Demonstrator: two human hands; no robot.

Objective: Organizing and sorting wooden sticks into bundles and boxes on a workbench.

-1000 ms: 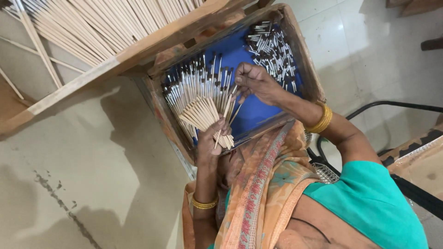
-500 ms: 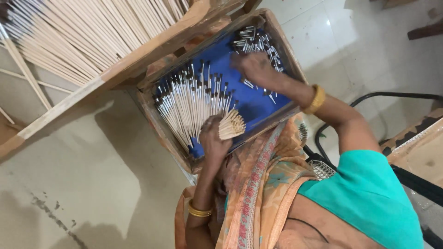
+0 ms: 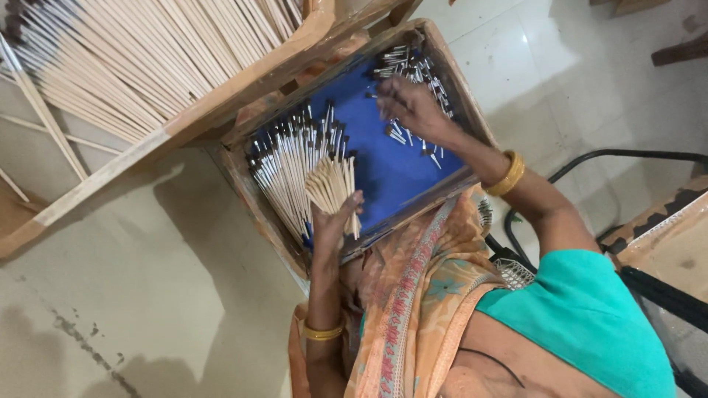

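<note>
My left hand grips a fanned bundle of thin pale wooden sticks over the near part of a wooden tray with a blue lining. Several sticks with dark metal tips lie fanned across the tray's left side. My right hand reaches to the tray's far corner, fingers spread and touching a pile of small metal ferrules. Whether it has pinched one is not visible. Gold bangles sit on both wrists.
A wooden rack full of long pale sticks slants across the upper left, right beside the tray. A black metal chair frame and a wooden board stand at the right. The floor is pale tile.
My right hand has moved from the fanned sticks to the ferrule pile at the far corner. My left hand has kept its stick bundle and turned it more upright.
</note>
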